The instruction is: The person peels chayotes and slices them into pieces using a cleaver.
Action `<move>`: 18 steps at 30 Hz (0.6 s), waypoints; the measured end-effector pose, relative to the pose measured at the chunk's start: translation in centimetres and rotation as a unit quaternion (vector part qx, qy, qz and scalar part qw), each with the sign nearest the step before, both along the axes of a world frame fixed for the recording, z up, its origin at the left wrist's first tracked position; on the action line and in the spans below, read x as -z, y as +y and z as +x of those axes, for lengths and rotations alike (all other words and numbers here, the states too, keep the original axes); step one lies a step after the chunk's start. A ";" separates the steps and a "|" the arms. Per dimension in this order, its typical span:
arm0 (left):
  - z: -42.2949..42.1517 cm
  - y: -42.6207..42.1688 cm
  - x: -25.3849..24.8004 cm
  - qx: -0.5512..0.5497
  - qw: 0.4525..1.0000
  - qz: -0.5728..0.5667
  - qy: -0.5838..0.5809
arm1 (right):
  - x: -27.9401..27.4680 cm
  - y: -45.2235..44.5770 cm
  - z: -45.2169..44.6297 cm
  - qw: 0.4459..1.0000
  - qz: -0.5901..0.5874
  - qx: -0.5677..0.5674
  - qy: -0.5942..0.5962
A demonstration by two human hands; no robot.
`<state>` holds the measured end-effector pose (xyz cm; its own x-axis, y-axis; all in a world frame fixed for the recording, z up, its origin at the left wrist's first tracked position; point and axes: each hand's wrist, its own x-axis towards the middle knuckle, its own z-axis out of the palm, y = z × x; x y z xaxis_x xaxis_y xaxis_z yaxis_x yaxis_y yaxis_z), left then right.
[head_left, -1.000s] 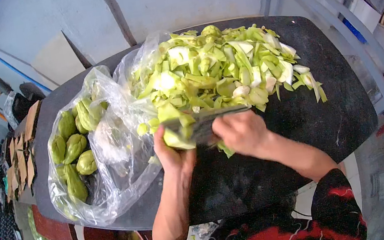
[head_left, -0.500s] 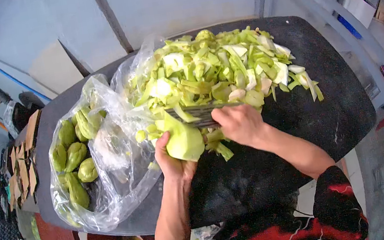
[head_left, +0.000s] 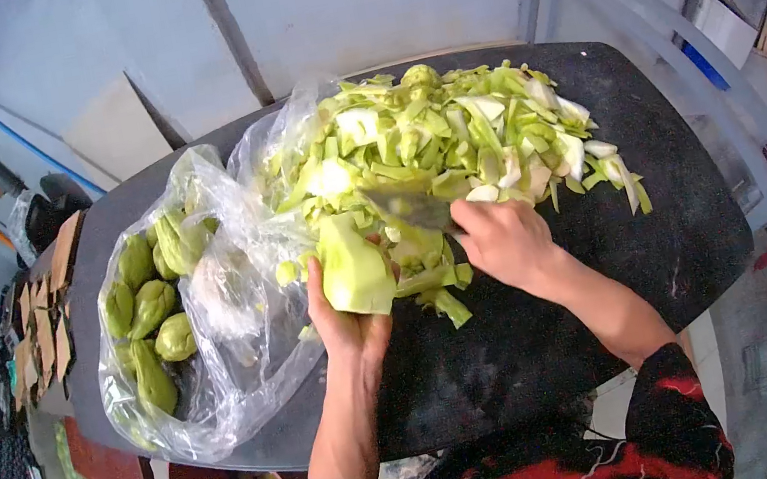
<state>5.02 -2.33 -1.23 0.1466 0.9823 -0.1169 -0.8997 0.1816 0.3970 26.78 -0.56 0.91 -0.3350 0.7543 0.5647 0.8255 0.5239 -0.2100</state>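
At the far left of the dark table [head_left: 545, 355], a clear plastic bag [head_left: 217, 425] holds whole green vegetables [head_left: 151, 307], lying as they did half a second ago. Right of the bag, the left hand [head_left: 347, 325] is curled around a pale green, pared vegetable [head_left: 355, 270], gripping it between thumb and fingers just above the table's near half. That piece now stands more upright, its flat, freshly bared faces turned toward the camera, where a moment earlier it leaned under the blade. Beside its upper right edge, the broad knife [head_left: 407, 207] has swung from lying level across the vegetable's top to a slant, blurred by motion; whether its edge still touches cannot be told. The strip that hung over the blade no longer shows there, so one paring stroke seems finished, with the vegetable largely bare. Green offcuts [head_left: 445, 302] lie just below the knife. Farther right, the right hand [head_left: 509, 241] is closed in a fist about the handle, slightly farther right than before, near the heap of peelings [head_left: 457, 131].
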 end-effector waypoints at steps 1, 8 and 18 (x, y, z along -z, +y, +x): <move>0.2 0.0 0.0 -0.040 0.998 -0.040 0.017 | -0.2 -0.8 -0.4 0.999 0.018 -0.035 -0.010; -0.3 -0.5 0.9 0.012 1.000 -0.013 0.009 | -1.4 -4.7 -3.2 0.963 0.185 -0.191 -0.041; 0.2 -1.3 0.1 0.027 0.999 -0.022 0.000 | -1.3 -5.5 -3.8 0.959 0.207 -0.169 -0.097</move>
<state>5.20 -3.59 -1.38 0.1988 0.9670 -0.1591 -0.8881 0.2464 0.3880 22.95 -6.02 2.24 -0.6498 0.3089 0.6945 0.5963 0.7738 0.2138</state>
